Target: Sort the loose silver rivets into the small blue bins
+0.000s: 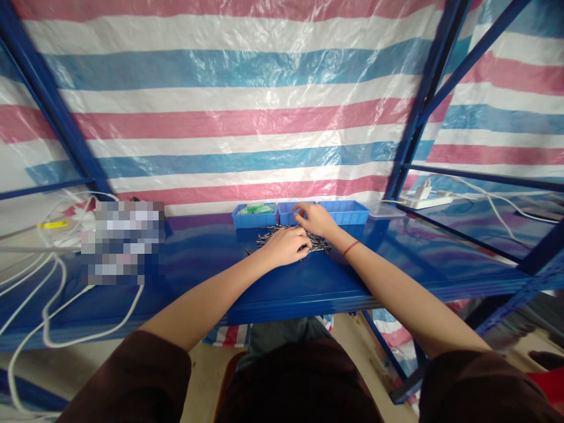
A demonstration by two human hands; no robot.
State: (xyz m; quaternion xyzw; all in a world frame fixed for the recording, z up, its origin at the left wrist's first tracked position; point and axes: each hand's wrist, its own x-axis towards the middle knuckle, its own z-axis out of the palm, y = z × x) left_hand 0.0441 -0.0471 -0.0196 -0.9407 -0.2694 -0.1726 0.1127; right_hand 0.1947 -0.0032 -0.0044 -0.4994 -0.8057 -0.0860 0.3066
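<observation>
Head view, metal pile (321,242), beneath left grip (304,247)

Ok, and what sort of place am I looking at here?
Probably a makeshift workshop bench: a blue metal shelf serves as worktop, striped plastic sheeting covers the back, and small blue bins stand just beyond a heap of thin metal pieces.

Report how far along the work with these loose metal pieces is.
Already done, it seems: the leftmost blue bin holds green items. In hand: the left hand rests at the pile of metal pieces, while the right hand hovers by the middle blue bin; any grip is unclear. Left: probably the pile, which lies loose outside the bins.
</observation>
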